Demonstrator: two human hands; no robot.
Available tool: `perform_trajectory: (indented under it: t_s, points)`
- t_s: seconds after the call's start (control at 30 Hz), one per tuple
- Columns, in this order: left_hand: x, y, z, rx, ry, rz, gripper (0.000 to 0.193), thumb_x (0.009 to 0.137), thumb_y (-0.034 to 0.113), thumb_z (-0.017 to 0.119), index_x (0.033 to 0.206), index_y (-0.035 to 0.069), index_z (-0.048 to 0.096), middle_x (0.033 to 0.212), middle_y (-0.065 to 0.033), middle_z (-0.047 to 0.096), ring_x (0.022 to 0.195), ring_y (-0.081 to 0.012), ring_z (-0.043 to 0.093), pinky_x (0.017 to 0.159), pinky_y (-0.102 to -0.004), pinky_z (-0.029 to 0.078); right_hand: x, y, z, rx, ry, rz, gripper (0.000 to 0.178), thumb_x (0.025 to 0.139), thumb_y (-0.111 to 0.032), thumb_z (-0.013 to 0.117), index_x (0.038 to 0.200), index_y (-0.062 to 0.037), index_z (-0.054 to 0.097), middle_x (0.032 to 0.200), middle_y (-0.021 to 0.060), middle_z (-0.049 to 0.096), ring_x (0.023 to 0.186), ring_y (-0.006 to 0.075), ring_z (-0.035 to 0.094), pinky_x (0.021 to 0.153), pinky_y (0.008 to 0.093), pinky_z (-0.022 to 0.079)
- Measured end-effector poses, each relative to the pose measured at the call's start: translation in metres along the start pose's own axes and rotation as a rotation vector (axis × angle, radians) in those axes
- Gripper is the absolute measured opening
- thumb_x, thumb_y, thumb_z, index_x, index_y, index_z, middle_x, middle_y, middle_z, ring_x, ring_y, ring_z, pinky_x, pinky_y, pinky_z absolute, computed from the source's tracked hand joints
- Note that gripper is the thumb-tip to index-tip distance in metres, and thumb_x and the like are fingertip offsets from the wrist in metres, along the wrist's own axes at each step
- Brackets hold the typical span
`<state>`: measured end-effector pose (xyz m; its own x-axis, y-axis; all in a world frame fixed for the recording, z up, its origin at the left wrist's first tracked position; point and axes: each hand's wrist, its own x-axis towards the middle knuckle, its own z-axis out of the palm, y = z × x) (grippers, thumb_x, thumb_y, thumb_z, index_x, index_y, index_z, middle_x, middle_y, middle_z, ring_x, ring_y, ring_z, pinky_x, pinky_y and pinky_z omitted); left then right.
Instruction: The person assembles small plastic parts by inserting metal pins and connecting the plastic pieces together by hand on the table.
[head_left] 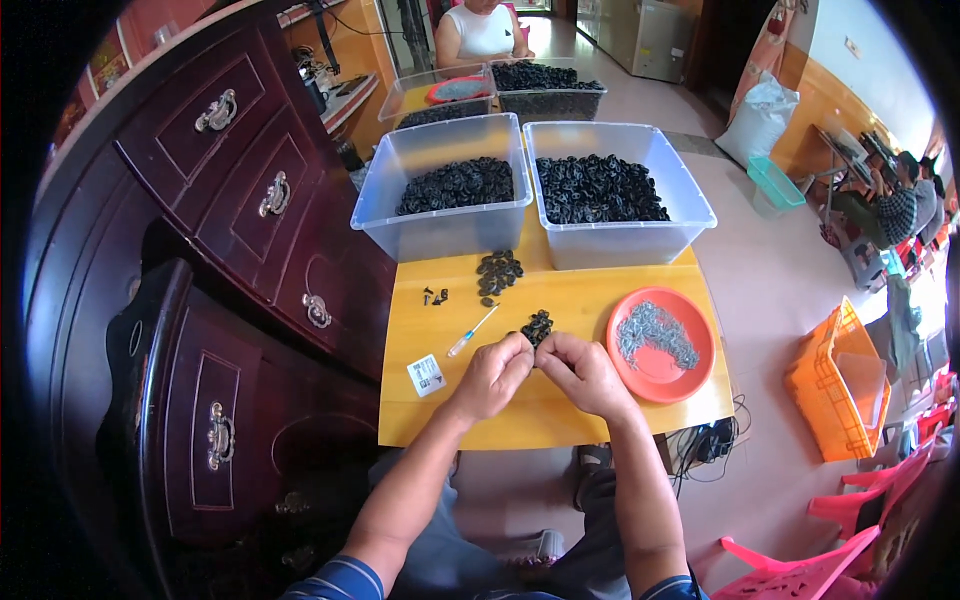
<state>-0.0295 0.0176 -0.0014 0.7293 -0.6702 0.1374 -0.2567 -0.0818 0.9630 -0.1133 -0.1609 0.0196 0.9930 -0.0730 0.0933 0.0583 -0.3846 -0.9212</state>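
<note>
Over the near middle of the yellow table (500, 420), my left hand (494, 377) and my right hand (588, 374) meet with fingertips pinched together. Whatever they pinch is too small and covered to make out. Just beyond the fingertips lies a small heap of black parts (537, 326). Farther back, a loose pile of round black pieces (498, 274) spreads in front of the bins. An orange-red plate (693, 382) with thin silvery metal pieces (655, 336) sits right of my right hand. Left of my hands lie a thin screwdriver (472, 331) and a white printed card (425, 375).
Two clear plastic bins (440, 238) (625, 240) full of black parts stand at the table's far side. Beyond them, a person in white (483, 35) sits by more bins. Dark wooden drawers (250, 190) flank the left. An orange crate (835, 385) and pink chairs (800, 570) stand right.
</note>
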Motion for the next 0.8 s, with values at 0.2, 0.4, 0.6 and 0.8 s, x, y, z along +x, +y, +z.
perform_trajectory:
  t_s: [0.2, 0.4, 0.6, 0.8]
  points:
    - [0.004, -0.006, 0.002, -0.035, -0.096, -0.020, 0.015, 0.099, 0.011, 0.056, 0.087, 0.003, 0.056, 0.069, 0.0000, 0.051, 0.064, -0.0090, 0.046, 0.059, -0.0290, 0.041, -0.003, 0.017, -0.021, -0.104, 0.100, -0.106, 0.013, 0.097, -0.013, 0.064, 0.093, -0.0010, 0.065, 0.070, 0.0063, 0.063, 0.067, 0.0121, 0.059, 0.062, 0.0316, 0.049]
    - [0.008, -0.007, -0.011, -0.029, 0.018, 0.015, 0.011, 0.099, 0.008, 0.058, 0.089, 0.005, 0.058, 0.073, 0.0070, 0.050, 0.067, -0.0016, 0.044, 0.057, -0.0220, 0.038, -0.024, 0.023, -0.094, -0.414, 0.244, 0.052, 0.014, 0.090, -0.017, 0.066, 0.090, -0.0031, 0.068, 0.080, 0.0189, 0.069, 0.076, 0.0373, 0.069, 0.068, 0.0442, 0.053]
    - [0.016, -0.016, -0.004, -0.026, 0.031, 0.010, 0.009, 0.097, 0.006, 0.059, 0.089, 0.002, 0.060, 0.072, 0.0058, 0.055, 0.062, -0.0007, 0.045, 0.055, -0.0203, 0.037, -0.036, 0.046, -0.116, -0.589, 0.266, 0.342, 0.021, 0.086, -0.026, 0.067, 0.087, -0.0049, 0.072, 0.084, 0.0169, 0.072, 0.080, 0.0357, 0.070, 0.074, 0.0454, 0.055]
    - [0.014, -0.020, -0.007, 0.023, -0.021, -0.020, 0.010, 0.099, 0.012, 0.058, 0.093, 0.005, 0.060, 0.082, 0.0022, 0.060, 0.067, -0.0030, 0.052, 0.061, -0.0207, 0.045, -0.043, 0.065, -0.121, -0.665, 0.182, 0.426, 0.022, 0.085, -0.023, 0.068, 0.090, -0.0025, 0.072, 0.078, 0.0188, 0.069, 0.071, 0.0328, 0.067, 0.067, 0.0418, 0.052]
